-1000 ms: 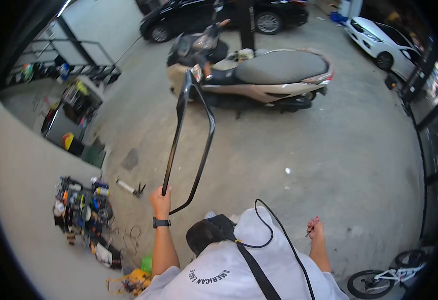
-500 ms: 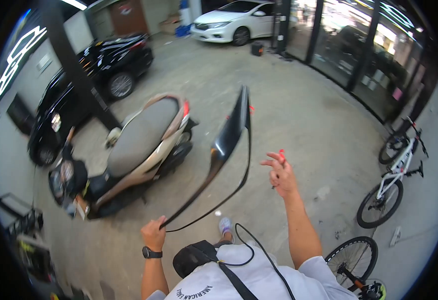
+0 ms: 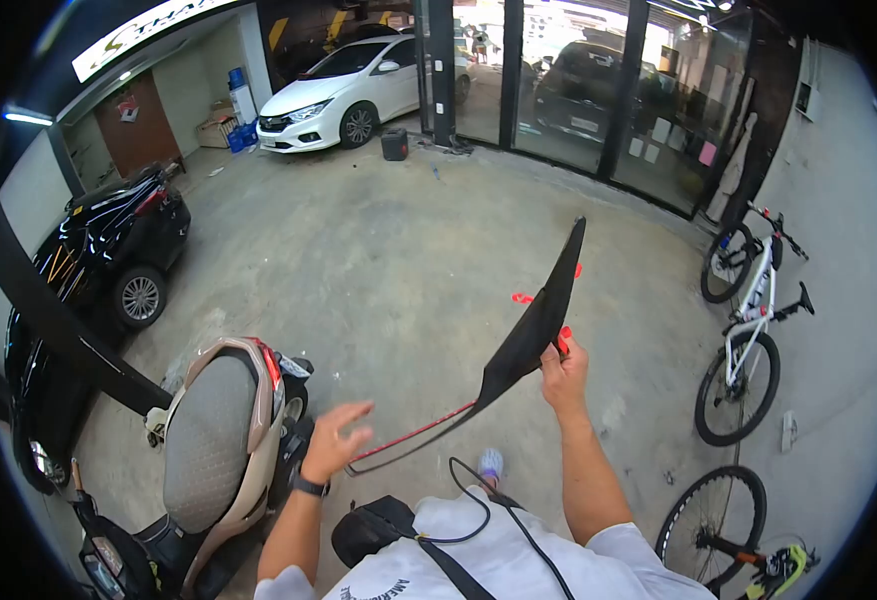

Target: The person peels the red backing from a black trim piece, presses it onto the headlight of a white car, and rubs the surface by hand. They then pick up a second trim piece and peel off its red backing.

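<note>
A long black panel [image 3: 533, 335] with red clips along its edge hangs in front of me, its pointed end up and to the right. My right hand [image 3: 564, 375] grips it at its right edge, beside a red clip. A thin red-and-black strip [image 3: 418, 430] runs from its lower end down to the left. My left hand [image 3: 336, 440] is near the end of that strip, with thumb and fingers apart and nothing held.
A scooter [image 3: 213, 440] stands at the lower left, a black car [image 3: 88, 260] behind it. A white car [image 3: 343, 90] and a dark container [image 3: 394, 145] are at the back. Bicycles [image 3: 753, 330] line the right wall by the glass doors [image 3: 568, 110].
My right hand, empty before, has taken hold of the panel. My left hand has let go of its lower end. The panel has moved right, and the view has turned.
</note>
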`<state>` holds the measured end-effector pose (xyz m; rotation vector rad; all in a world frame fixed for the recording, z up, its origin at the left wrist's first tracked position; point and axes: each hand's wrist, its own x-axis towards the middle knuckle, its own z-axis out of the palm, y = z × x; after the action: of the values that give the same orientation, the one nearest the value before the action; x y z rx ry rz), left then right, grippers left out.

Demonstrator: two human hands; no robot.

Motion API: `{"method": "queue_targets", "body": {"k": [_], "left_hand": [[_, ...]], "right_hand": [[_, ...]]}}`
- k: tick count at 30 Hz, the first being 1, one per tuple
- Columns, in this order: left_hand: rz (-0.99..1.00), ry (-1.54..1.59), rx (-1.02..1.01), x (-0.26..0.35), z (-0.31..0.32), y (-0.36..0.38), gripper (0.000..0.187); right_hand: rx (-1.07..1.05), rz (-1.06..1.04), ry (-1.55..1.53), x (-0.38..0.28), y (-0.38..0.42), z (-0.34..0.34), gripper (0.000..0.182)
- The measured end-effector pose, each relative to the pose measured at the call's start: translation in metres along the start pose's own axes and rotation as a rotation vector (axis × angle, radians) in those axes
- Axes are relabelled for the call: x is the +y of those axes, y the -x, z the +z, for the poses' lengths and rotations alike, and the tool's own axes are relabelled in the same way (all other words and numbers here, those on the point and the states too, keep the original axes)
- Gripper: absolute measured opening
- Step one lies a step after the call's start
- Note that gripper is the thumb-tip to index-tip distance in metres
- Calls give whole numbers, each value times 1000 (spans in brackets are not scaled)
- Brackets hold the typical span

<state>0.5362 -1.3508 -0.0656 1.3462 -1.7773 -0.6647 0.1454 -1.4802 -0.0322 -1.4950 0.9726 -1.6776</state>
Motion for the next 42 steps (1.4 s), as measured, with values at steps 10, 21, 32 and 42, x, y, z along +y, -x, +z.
{"method": "queue_targets", "body": {"k": [10,21,32,42], "left_hand": [[125,598,-46,49,1,-350,48],[54,-30,472,-101,-98,-480,13],[421,-372,636,-219,-174,-623,19],[462,-376,486,-351,-237,-757,32]], "right_hand": [[-366,-68,3,114,-202,102,28],[-265,30,116,224,-388,242,27],[-139,66,271,275,-490,441,20],[-220,157,157,354,-582,561,18]]}}
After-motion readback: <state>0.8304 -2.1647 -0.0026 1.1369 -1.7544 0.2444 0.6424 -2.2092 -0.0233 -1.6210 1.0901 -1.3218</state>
